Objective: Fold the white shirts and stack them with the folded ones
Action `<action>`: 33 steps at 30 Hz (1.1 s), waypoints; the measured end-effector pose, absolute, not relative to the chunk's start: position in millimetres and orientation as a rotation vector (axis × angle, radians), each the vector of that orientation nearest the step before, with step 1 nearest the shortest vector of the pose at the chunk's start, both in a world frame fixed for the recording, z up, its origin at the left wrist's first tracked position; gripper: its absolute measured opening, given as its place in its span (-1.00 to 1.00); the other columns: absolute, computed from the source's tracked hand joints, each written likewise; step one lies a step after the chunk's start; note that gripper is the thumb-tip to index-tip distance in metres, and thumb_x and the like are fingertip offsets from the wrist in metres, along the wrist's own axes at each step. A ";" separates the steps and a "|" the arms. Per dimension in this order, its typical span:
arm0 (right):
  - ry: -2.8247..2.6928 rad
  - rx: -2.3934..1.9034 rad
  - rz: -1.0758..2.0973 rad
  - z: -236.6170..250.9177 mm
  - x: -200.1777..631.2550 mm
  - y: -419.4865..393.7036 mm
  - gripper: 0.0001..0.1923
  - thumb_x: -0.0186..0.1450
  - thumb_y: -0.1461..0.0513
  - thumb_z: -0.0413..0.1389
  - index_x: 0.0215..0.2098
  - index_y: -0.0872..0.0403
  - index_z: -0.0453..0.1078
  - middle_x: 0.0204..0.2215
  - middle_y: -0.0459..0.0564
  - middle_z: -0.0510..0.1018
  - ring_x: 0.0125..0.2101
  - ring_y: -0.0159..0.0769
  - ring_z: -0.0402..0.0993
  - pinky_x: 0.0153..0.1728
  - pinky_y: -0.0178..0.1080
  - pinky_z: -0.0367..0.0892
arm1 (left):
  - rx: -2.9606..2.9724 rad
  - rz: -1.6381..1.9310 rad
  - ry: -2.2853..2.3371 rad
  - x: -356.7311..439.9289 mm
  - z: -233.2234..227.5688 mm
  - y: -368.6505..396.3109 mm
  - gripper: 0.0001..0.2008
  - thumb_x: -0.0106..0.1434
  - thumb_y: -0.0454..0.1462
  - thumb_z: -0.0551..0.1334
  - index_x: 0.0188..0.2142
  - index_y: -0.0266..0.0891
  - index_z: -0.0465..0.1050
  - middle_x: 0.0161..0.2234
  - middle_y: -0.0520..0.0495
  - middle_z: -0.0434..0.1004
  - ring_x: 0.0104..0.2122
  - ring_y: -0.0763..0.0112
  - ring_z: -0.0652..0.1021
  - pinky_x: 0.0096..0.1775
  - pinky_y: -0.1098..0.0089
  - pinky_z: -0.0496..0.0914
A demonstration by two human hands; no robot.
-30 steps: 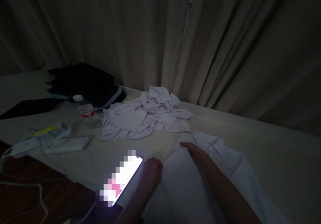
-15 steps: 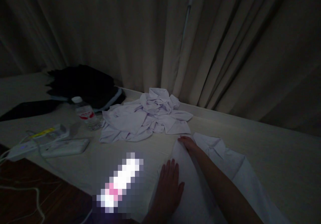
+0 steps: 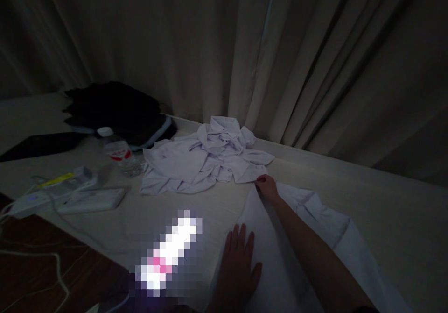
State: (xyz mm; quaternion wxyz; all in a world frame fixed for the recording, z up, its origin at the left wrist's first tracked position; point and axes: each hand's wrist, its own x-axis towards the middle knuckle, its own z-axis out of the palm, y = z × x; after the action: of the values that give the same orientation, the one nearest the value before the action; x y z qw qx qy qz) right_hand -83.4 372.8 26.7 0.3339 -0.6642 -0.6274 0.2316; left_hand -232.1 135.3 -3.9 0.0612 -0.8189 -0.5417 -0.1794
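Observation:
A white shirt [image 3: 266, 252] lies spread on the pale tabletop at the lower right, partly covered by my arms. My left hand [image 3: 240, 261] rests flat on its left part, fingers stretched out and slightly spread. Farther up, my right hand [image 3: 268, 189] pinches the shirt's far edge between thumb and fingers, raising the cloth there a little. Beyond my right forearm, more of the same white cloth lies in loose folds. A crumpled pile of white shirts [image 3: 185, 163] sits just past my right hand, with a collar showing on top.
A stack of dark clothes [image 3: 112, 110] lies at the back left, with a water bottle [image 3: 121, 154] before it. A power strip [image 3: 31, 203] and a white box-like device [image 3: 93, 199] lie near the left edge. A blurred bright screen [image 3: 171, 252] is left of my hands. Curtains [image 3: 196, 46] hang behind.
My right hand has moved slightly away from me, drawing the shirt's edge toward the pile. My left hand stays flat, its fingers spread a little more. The view has shifted slightly.

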 end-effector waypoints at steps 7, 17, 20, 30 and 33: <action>-2.104 -1.386 0.373 38.1 -86.2 323.1 -0.65 0.24 0.24 -0.09 -0.07 0.10 0.39 -0.02 0.10 0.49 0.02 -0.26 0.35 0.11 -0.16 0.17 | -2.310 -0.598 -1.665 -244.7 -11.8 126.2 -0.32 0.24 -0.10 0.08 0.25 -0.43 0.00 0.22 -0.31 0.19 0.23 0.07 0.20 0.13 0.15 0.25; -2.642 -1.399 0.167 16.0 -80.5 309.2 -0.34 0.35 -0.02 -0.23 0.28 0.21 -0.04 0.29 0.18 0.03 0.29 -0.16 -0.11 0.27 0.02 -0.20 | -2.187 -0.499 -1.665 -261.2 -18.9 120.2 -0.30 0.23 -0.02 0.08 0.23 -0.42 0.05 0.21 -0.31 0.21 0.22 0.09 0.21 0.16 0.12 0.16; -2.607 -1.449 0.186 22.6 -86.0 306.2 -0.33 0.34 -0.02 -0.20 0.27 0.24 -0.03 0.28 0.23 0.04 0.29 -0.10 -0.11 0.27 0.06 -0.20 | -2.203 -0.499 -1.686 -262.2 -19.8 119.6 -0.30 0.23 -0.01 0.07 0.22 -0.42 0.07 0.22 -0.34 0.19 0.22 0.07 0.20 0.18 0.08 0.13; -2.157 -1.669 -0.066 37.9 44.3 161.0 -0.47 0.36 0.11 -0.15 0.23 0.17 0.07 0.25 0.21 0.12 0.27 -0.11 -0.05 0.24 0.07 0.01 | -2.272 -0.472 -1.714 -262.2 -15.6 126.2 -0.36 0.25 -0.03 0.02 0.17 -0.45 0.17 0.21 -0.38 0.19 0.21 0.02 0.22 0.18 0.01 0.12; -2.012 -1.883 -0.159 24.4 115.1 108.0 -0.47 0.36 0.09 -0.16 0.21 0.19 0.11 0.24 0.24 0.16 0.26 -0.10 -0.01 0.23 0.05 0.04 | -2.293 -0.420 -1.724 -261.4 -14.5 127.8 -0.35 0.25 -0.03 -0.01 0.16 -0.49 0.19 0.21 -0.42 0.18 0.21 -0.02 0.22 0.17 -0.02 0.12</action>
State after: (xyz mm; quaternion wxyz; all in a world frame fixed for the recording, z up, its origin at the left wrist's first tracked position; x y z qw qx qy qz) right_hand 115.1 108.0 24.4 0.1897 -0.6699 -0.7156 -0.0567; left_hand -261.4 127.8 -14.5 0.1208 -0.7850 -0.5904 -0.1438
